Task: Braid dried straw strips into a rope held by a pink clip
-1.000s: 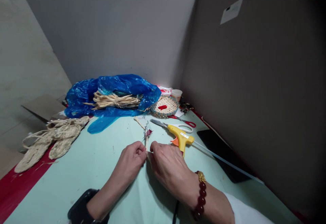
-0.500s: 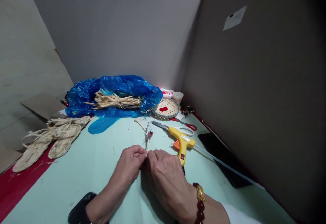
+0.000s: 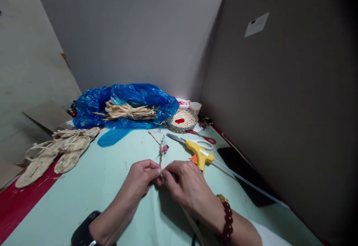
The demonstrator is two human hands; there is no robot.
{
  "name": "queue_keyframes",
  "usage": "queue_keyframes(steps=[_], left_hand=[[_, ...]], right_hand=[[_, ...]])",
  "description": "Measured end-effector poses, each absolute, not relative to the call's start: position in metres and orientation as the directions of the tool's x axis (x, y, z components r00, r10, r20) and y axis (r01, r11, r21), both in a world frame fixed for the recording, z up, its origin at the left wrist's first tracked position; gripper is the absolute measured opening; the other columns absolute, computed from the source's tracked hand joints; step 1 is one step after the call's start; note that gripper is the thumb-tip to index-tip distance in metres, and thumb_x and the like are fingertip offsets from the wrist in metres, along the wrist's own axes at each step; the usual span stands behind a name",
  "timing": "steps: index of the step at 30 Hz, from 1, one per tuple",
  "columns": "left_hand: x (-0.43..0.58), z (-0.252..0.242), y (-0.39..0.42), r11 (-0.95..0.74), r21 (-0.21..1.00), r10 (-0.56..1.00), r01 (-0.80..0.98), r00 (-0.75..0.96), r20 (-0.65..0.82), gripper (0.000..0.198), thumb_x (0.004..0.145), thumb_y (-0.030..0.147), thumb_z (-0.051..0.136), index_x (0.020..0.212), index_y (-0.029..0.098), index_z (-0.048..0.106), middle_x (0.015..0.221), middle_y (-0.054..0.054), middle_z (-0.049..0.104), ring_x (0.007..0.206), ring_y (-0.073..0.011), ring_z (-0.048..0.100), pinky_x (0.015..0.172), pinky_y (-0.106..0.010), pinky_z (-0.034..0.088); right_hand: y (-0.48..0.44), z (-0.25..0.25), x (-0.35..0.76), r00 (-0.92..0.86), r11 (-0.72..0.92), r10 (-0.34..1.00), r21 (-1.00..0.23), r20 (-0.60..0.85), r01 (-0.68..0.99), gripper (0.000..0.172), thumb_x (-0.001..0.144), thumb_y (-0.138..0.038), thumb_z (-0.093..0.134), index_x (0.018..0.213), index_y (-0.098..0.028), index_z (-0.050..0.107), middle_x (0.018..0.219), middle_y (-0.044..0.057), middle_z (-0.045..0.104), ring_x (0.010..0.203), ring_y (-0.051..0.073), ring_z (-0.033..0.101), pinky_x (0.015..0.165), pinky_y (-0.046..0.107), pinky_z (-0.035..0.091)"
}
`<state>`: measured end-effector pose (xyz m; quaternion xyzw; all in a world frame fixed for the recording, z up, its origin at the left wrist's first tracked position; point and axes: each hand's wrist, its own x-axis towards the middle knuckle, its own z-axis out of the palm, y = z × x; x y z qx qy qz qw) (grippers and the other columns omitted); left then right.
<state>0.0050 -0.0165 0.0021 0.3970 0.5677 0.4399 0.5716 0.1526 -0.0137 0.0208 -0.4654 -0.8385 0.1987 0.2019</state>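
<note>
The pale plant strand [image 3: 162, 160] runs down from the dark red binder clip [image 3: 164, 148] to the fingertips of both hands. The left hand [image 3: 142, 180] has its thumb and pointing finger pinched together on the low end of the strand. The right hand [image 3: 188, 182] is curled, with its fingertips right beside that same end; I cannot tell if they are clamped on it. A flat, pale strip [image 3: 193, 223] hangs out below the right hand.

The strand looks thin, dry and a bit rough. The clip is shiny, with thin wire arms. Near the right hand lies a smooth yellow glue gun [image 3: 200, 153] with a long, cloudy glue stick [image 3: 248, 184] poking out. Farther back, a crinkly blue plastic bag [image 3: 140, 91] holds a dry, stringy bundle [image 3: 130, 111], tied in the middle. Bumpy woven sandals [image 3: 63, 150] lie at the left.
</note>
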Motion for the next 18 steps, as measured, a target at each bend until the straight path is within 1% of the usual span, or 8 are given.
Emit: queue_keyframes(steps=[2, 4, 5, 8, 10, 12, 16, 18], left_hand=[[0.002, 0.002, -0.017, 0.298, 0.952, 0.954, -0.074, -0.012, -0.299, 0.020, 0.064, 0.029, 0.069, 0.070, 0.012, 0.061, 0.050, 0.001, 0.060, 0.038, -0.0037, 0.034, 0.039, -0.017, 0.016], [-0.001, 0.000, -0.016, 0.298, 0.950, 0.954, -0.096, 0.004, -0.299, 0.022, 0.064, 0.030, 0.071, 0.073, 0.012, 0.061, 0.056, 0.001, 0.061, 0.044, -0.0049, 0.043, 0.043, -0.016, 0.023], [-0.003, -0.001, -0.015, 0.302, 0.948, 0.953, -0.103, 0.011, -0.302, 0.022, 0.064, 0.030, 0.071, 0.073, 0.012, 0.061, 0.056, 0.001, 0.061, 0.046, -0.0055, 0.045, 0.044, -0.016, 0.025], [-0.004, -0.004, -0.013, 0.323, 0.941, 0.946, -0.098, 0.022, -0.323, 0.022, 0.065, 0.031, 0.070, 0.075, 0.013, 0.061, 0.049, 0.003, 0.056, 0.044, -0.0063, 0.043, 0.043, -0.017, 0.022], [-0.005, -0.004, -0.013, 0.333, 0.939, 0.943, -0.085, 0.022, -0.333, 0.023, 0.065, 0.031, 0.070, 0.077, 0.014, 0.061, 0.050, 0.002, 0.058, 0.042, -0.0054, 0.040, 0.042, -0.017, 0.018], [-0.004, -0.002, -0.014, 0.331, 0.941, 0.943, -0.072, 0.014, -0.331, 0.024, 0.065, 0.032, 0.070, 0.078, 0.014, 0.060, 0.055, 0.000, 0.062, 0.041, -0.0040, 0.037, 0.042, -0.016, 0.016], [-0.001, 0.002, -0.016, 0.309, 0.950, 0.951, -0.047, 0.003, -0.309, 0.024, 0.064, 0.031, 0.070, 0.077, 0.015, 0.058, 0.059, 0.000, 0.065, 0.040, -0.0028, 0.035, 0.040, -0.015, 0.016], [0.000, 0.002, -0.016, 0.294, 0.955, 0.956, -0.036, 0.005, -0.294, 0.023, 0.064, 0.030, 0.069, 0.077, 0.015, 0.057, 0.058, 0.001, 0.064, 0.039, -0.0024, 0.035, 0.040, -0.015, 0.016]], right_hand=[[-0.007, 0.023, 0.156, -0.437, 0.413, 0.889, -0.650, 0.136, 0.638, 0.022, 0.088, -0.021, 0.048, 0.077, -0.017, 0.067, 0.070, 0.002, 0.066, 0.065, 0.013, 0.056, 0.061, 0.025, 0.034], [-0.002, 0.021, 0.157, -0.399, 0.349, 0.909, -0.746, 0.121, 0.568, 0.016, 0.086, -0.024, 0.052, 0.087, -0.015, 0.066, 0.075, 0.003, 0.066, 0.070, 0.014, 0.056, 0.063, 0.023, 0.036], [0.000, 0.019, 0.157, -0.413, 0.321, 0.906, -0.790, 0.094, 0.523, 0.017, 0.087, -0.026, 0.053, 0.088, -0.015, 0.065, 0.075, 0.002, 0.065, 0.070, 0.014, 0.056, 0.062, 0.023, 0.037], [0.004, 0.012, 0.154, -0.533, 0.225, 0.846, -0.905, -0.003, 0.362, 0.024, 0.090, -0.031, 0.048, 0.079, -0.014, 0.061, 0.065, 0.000, 0.060, 0.059, 0.011, 0.051, 0.056, 0.021, 0.035], [0.006, 0.009, 0.153, -0.563, 0.185, 0.826, -0.935, -0.019, 0.302, 0.026, 0.090, -0.031, 0.049, 0.072, -0.014, 0.059, 0.060, -0.002, 0.055, 0.055, 0.009, 0.046, 0.053, 0.020, 0.033], [0.008, 0.006, 0.152, -0.537, 0.153, 0.843, -0.946, -0.027, 0.287, 0.026, 0.087, -0.031, 0.053, 0.069, -0.014, 0.059, 0.059, -0.002, 0.053, 0.054, 0.008, 0.043, 0.050, 0.019, 0.030], [0.011, 0.003, 0.150, -0.482, 0.009, 0.869, -0.972, -0.107, 0.233, 0.025, 0.084, -0.031, 0.057, 0.070, -0.012, 0.064, 0.065, 0.001, 0.061, 0.052, 0.008, 0.041, 0.049, 0.019, 0.031], [0.011, 0.001, 0.148, -0.466, -0.020, 0.877, -0.977, -0.119, 0.212, 0.024, 0.083, -0.031, 0.057, 0.070, -0.012, 0.064, 0.068, 0.003, 0.065, 0.051, 0.007, 0.040, 0.048, 0.019, 0.031]])
